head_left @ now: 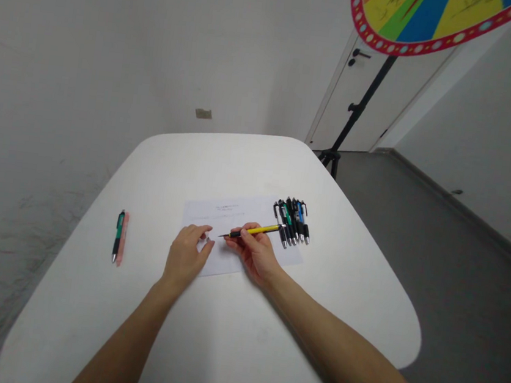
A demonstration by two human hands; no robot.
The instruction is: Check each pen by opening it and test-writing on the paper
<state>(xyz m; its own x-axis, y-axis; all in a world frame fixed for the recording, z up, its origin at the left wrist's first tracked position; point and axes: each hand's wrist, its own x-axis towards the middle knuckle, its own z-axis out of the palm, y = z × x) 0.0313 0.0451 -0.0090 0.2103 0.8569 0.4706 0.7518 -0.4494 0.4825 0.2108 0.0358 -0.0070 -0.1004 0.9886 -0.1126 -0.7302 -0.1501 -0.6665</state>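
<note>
My right hand (255, 254) is closed around a yellow pen (261, 230) with a black grip. A thin dark point sticks out of the pen's left end, towards my left hand. My left hand (187, 252) pinches a small shiny piece (207, 239) between thumb and forefinger, just apart from that point; its exact kind is too small to tell. Both hands are over a white printed sheet of paper (216, 213). Close beyond my right hand, several pens (292, 221) with black grips lie side by side across the sheet's right edge.
On the left of the white table (222, 163) lie a green and black pen (118, 236) and a pink pen or marker (122, 239). Behind the table's far right corner stands a colourful wheel (422, 20) on a black stand (356, 114), in front of a door (369, 87).
</note>
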